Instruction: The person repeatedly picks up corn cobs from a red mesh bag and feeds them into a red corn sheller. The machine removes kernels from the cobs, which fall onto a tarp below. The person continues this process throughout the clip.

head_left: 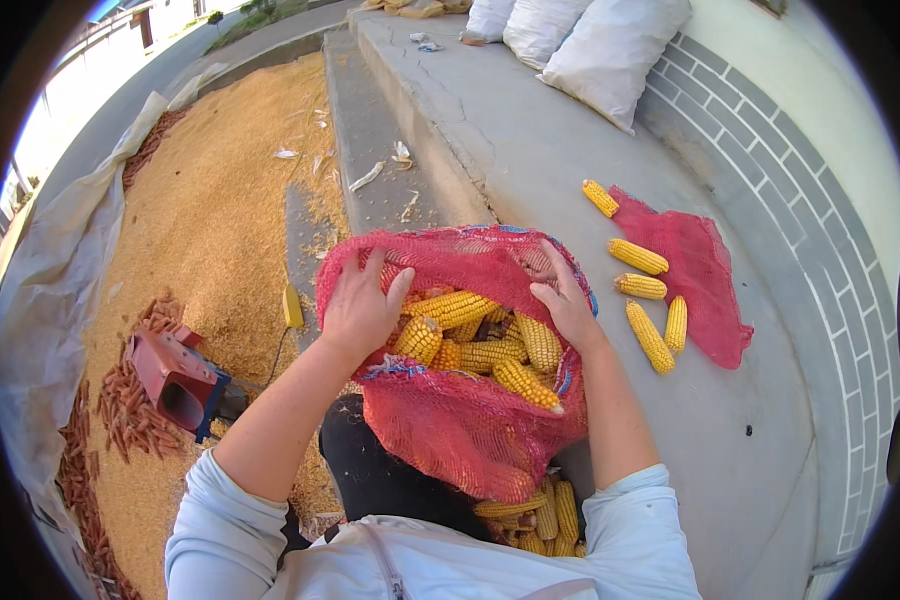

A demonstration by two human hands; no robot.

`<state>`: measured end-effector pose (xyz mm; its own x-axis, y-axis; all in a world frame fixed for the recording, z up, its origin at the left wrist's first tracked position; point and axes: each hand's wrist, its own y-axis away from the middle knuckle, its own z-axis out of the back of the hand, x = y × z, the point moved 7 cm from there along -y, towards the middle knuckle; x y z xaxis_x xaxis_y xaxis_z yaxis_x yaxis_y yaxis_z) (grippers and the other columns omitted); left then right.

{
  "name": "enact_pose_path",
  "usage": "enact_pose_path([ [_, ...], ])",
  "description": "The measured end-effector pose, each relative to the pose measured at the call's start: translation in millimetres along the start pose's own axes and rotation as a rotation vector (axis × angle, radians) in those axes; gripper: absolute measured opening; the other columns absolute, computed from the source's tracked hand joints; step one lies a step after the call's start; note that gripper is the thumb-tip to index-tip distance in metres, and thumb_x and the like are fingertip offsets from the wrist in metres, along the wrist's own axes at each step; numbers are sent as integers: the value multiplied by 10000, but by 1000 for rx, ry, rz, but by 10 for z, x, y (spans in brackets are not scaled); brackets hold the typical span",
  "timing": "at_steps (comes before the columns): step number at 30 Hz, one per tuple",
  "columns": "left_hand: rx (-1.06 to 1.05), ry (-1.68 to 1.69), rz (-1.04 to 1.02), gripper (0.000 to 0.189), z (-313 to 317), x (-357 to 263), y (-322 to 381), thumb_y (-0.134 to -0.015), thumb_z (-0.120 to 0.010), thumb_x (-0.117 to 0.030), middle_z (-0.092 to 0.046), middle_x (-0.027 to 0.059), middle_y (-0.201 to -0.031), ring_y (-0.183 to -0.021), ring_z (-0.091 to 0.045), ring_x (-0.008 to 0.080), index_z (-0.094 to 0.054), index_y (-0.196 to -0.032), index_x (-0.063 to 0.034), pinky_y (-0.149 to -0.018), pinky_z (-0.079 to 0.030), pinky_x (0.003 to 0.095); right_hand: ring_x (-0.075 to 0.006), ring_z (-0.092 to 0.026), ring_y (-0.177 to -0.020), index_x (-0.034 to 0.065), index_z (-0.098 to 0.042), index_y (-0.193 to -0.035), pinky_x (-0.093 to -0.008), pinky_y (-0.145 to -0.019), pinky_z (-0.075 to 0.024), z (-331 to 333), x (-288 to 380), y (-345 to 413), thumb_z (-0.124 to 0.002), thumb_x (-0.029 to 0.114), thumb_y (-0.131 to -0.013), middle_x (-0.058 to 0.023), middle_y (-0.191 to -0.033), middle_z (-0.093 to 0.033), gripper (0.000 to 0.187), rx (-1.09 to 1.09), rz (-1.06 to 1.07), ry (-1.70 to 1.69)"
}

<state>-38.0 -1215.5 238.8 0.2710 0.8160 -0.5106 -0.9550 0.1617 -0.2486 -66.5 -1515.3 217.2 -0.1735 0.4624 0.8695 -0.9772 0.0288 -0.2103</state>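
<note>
A red mesh sack [450,442] with a blue-edged rim rests against my lap, its mouth spread wide. Inside it lie several yellow corn cobs [493,355]. My left hand [364,304] touches the left side of the mouth, fingers apart on the mesh and thumb free. Against the right side, by the rim, is my right hand [568,300], with its index finger and thumb apart; its other fingers are partly hidden. Neither hand touches a cob. Below the sack, more corn cobs [546,514] show between my legs, partly covered.
Loose kernels [217,195] cover the ground at left. A red machine [172,375] stands there among stripped cobs [139,420]. On the raised concrete at right lie a flat red mesh sack [694,262] and several cobs [649,336]. White sacks [607,60] lean against the wall [787,127].
</note>
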Motion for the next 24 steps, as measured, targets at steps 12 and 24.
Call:
enact_pose_path([
  [12,183,32,103,372,-151,535,369,-929,-562,-317,-606,191,-1157,-1161,-548,329,-657,-1108,-4,-915,-476,400,-232,-657,-876,-45,-655,-1092,-346,-822,-492,-577,-129,-827,-717,312,-848,-147,-970,-701,437,173,81,244],
  [24,93,-36,-222,541,90,-407,632,-733,-774,-379,-577,115,-1015,-978,-616,297,-559,-1112,-59,-781,-520,404,-206,-667,-813,-15,-693,-1040,-334,-766,-516,301,846,-560,-668,276,-875,-136,-940,-721,336,-273,29,464],
])
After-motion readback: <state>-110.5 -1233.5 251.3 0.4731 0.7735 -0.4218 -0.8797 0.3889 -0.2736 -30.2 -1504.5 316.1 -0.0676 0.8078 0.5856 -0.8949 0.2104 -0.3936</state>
